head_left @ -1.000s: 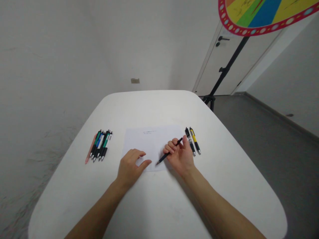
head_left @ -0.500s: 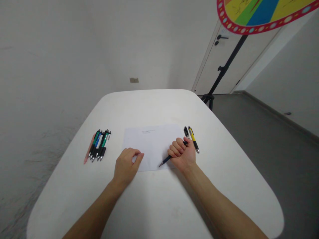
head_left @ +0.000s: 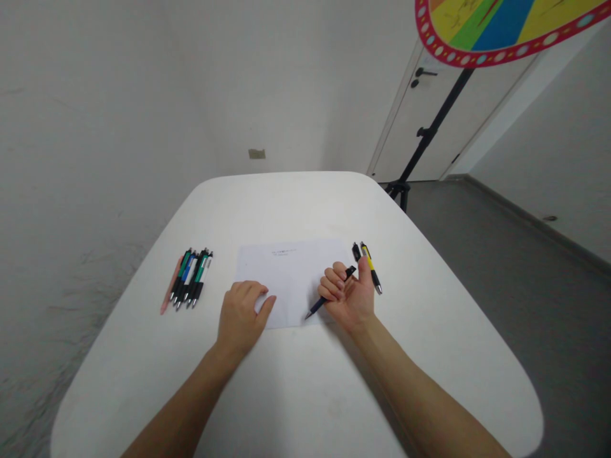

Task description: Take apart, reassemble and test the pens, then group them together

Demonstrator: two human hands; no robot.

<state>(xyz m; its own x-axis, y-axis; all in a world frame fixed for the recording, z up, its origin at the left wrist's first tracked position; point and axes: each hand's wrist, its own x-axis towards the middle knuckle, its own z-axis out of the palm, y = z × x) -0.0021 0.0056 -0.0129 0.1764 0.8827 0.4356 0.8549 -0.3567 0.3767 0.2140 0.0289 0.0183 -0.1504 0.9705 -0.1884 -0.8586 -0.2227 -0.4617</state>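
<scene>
A dark pen (head_left: 317, 308) lies across the curled fingers of my right hand (head_left: 347, 298), its tip pointing down and left over the lower part of the paper. The thumb of that hand stands up, away from the pen. My left hand (head_left: 244, 313) rests palm down over the lower left of the white sheet of paper (head_left: 291, 273), thumb and fingers apart, with nothing visible in it. A few small dark marks show near the sheet's top edge. Just beyond my right hand lie a yellow-and-black pen (head_left: 372, 267) and a black pen (head_left: 356, 252), the latter partly hidden.
Several green, blue and white pens (head_left: 191, 280) lie side by side on the left of the white table (head_left: 286, 203), with a pink pen (head_left: 172, 286) at their outer side. Past the table's right edge, a black stand (head_left: 424, 140) carries a colourful wheel (head_left: 501, 32) before a door.
My right thumb has lifted off the pen's upper end and the fingers have loosened, so more of the pen shows. The thumb and fingers of my left hand have spread slightly.
</scene>
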